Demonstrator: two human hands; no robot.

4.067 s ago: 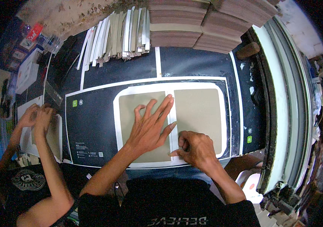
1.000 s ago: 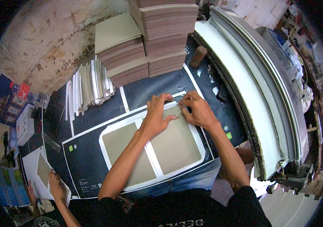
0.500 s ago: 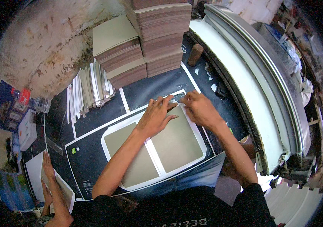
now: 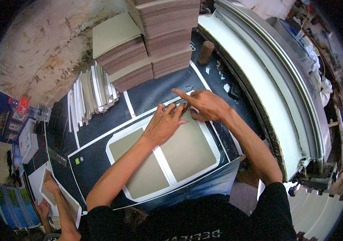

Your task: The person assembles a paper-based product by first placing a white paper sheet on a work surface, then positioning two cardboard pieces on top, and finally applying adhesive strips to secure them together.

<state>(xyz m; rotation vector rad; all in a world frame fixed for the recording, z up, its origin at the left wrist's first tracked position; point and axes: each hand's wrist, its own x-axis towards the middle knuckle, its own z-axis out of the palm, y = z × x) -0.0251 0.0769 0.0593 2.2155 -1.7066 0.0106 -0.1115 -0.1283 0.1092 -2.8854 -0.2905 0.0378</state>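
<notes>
Two grey-beige boards (image 4: 191,150) lie side by side on a white sheet whose border frames them, with a white strip (image 4: 164,165) between them. My left hand (image 4: 162,125) rests over the far part of the right board. Its fingers are bent and apart at the far edge, thumb spread. Beside it, at the far right corner, my right hand (image 4: 211,105) stretches its index finger leftward above the edge. Its thumb is low against the board and its other fingers are curled; nothing shows in its grasp. The corner itself is partly hidden by my hands.
Tall stacks of grey boards (image 4: 129,54) stand at the back, beside a pile of strips (image 4: 93,94). A brown cylinder (image 4: 206,53) stands near a large white-topped machine (image 4: 256,86) at right. At lower left, another person's hands (image 4: 51,182) touch a white-edged board (image 4: 69,201).
My right hand has turned, its index finger now extended leftward over the edge. My left hand stays nearly in place. The other person's hands have shifted over their board.
</notes>
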